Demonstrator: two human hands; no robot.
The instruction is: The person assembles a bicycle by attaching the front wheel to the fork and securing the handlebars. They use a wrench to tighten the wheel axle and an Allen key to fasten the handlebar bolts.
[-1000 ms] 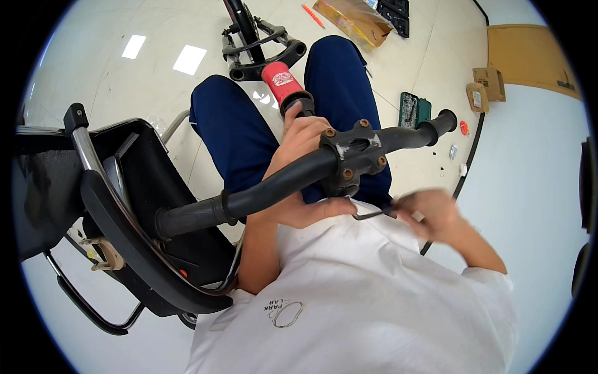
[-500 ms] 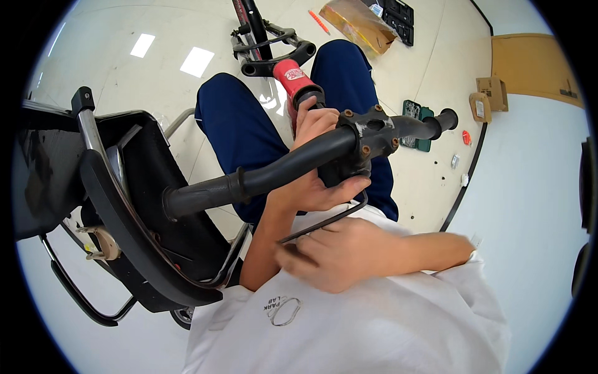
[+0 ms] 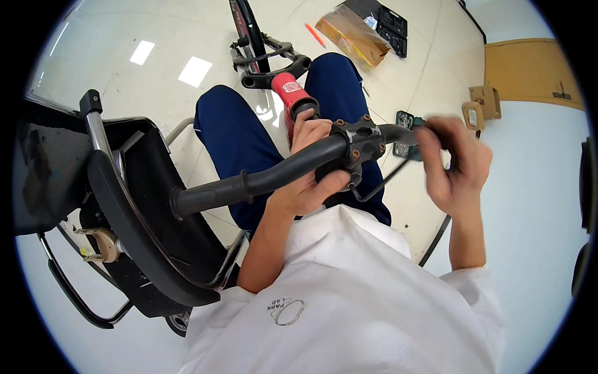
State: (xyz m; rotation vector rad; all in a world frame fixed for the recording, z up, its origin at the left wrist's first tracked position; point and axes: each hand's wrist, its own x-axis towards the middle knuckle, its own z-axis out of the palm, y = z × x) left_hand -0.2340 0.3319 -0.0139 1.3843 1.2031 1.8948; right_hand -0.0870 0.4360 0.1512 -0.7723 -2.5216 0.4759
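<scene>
The hex key [image 3: 387, 181] had swung rightward, likely turning, to the fingers [image 3: 434, 168] of the right hand [image 3: 467, 167], grip unclear; the left hand [image 3: 302, 189] held the handlebar stem [image 3: 358, 138].

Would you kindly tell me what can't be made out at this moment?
All in the head view:
Right hand: motion-blurred, so its grip on the hex key is uncertain.
Right end of the handlebar: hidden behind that hand.
Left hand: partly hidden by the handlebar and stem.
Green case: contents too small to identify.
Red-marked black part: cut off by the upper edge.
</scene>
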